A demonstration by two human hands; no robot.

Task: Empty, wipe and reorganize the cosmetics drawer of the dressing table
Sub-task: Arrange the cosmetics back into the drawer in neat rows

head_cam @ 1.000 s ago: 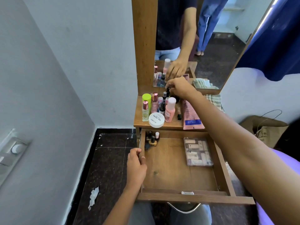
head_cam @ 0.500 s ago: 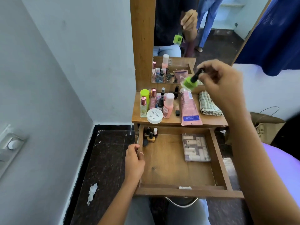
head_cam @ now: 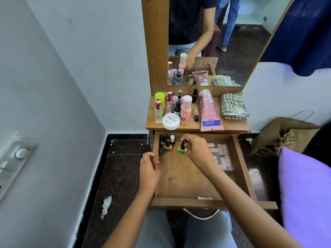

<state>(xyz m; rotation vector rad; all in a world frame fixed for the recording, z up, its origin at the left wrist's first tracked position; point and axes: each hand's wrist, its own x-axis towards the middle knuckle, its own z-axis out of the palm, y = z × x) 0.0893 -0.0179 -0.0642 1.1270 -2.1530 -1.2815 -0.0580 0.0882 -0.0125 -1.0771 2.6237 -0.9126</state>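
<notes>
The right hand point(head_cam: 198, 151) is pinching the green polish bottle point(head_cam: 182, 149) by its cap, seemingly standing it beside stored bottles point(head_cam: 167, 143); the left hand point(head_cam: 149, 168) is gripping the drawer point(head_cam: 156, 146) wall, steadying it.

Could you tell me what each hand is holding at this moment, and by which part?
The right hand pinches the green nail polish bottle by its black cap; the left hand grips the drawer by its left side wall.

Both bare forearms reach forward from below; the left hand point(head_cam: 149, 170) is curled shut with fingers wrapped and thumb on top; the right hand point(head_cam: 198, 149), farther forward, is turned palm down, its fingertips point(head_cam: 186, 142) pinched together, wrist slightly bent.
</notes>
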